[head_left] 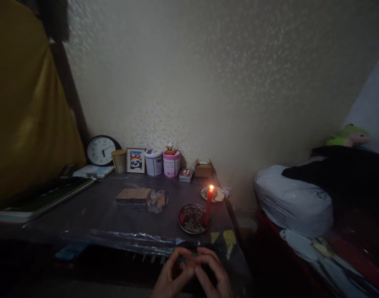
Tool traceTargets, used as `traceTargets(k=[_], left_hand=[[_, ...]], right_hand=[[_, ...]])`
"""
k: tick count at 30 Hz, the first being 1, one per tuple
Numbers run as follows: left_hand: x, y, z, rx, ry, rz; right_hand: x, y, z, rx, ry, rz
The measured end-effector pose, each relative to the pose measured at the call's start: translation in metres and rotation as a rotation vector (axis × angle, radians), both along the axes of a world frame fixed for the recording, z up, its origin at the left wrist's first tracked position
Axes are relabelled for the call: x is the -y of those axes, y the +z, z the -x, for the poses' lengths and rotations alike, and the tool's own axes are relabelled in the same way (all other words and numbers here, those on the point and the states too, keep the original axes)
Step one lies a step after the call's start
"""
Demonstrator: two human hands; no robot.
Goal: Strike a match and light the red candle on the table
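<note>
Near the table's front edge, my left hand [174,274] and my right hand [213,272] meet, fingers curled and tips pinched together. A hint of something small and bluish shows between the fingertips, too dim to name. Just beyond them stands a round metal dish [178,223] with dark, speckled contents. A lit red candle [209,203] rises upright at the dish's right side. To the right of the dish lie yellow paper pieces [229,237]. Behind the candle is a plate [203,194] with a pile of thin pale sticks [218,194].
A stack of brown sheets [133,196] and a crumpled clear plastic bag [157,201] lie mid-table. Along the wall stand a clock [102,150], a framed panda picture [136,160], two tubs [153,162] and a cardboard box [203,169]. White bundled bedding [293,198] sits at right.
</note>
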State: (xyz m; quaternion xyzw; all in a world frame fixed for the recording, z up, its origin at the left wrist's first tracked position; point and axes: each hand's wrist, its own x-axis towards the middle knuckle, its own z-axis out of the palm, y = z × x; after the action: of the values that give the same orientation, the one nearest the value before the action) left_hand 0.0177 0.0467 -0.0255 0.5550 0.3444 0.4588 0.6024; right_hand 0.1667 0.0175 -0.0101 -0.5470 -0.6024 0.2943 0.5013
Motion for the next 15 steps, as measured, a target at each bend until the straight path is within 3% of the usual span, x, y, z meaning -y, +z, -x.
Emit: traceTargets(k=[8, 15], left_hand=[[0.001, 0.006, 0.003, -0.014, 0.035, -0.024], [0.004, 0.011, 0.002, 0.007, 0.059, -0.029]], right_hand=[[-0.003, 0.003, -0.007, 0.053, 0.181, 0.009], [-0.003, -0.001, -0.003, -0.065, 0.185, 0.063]])
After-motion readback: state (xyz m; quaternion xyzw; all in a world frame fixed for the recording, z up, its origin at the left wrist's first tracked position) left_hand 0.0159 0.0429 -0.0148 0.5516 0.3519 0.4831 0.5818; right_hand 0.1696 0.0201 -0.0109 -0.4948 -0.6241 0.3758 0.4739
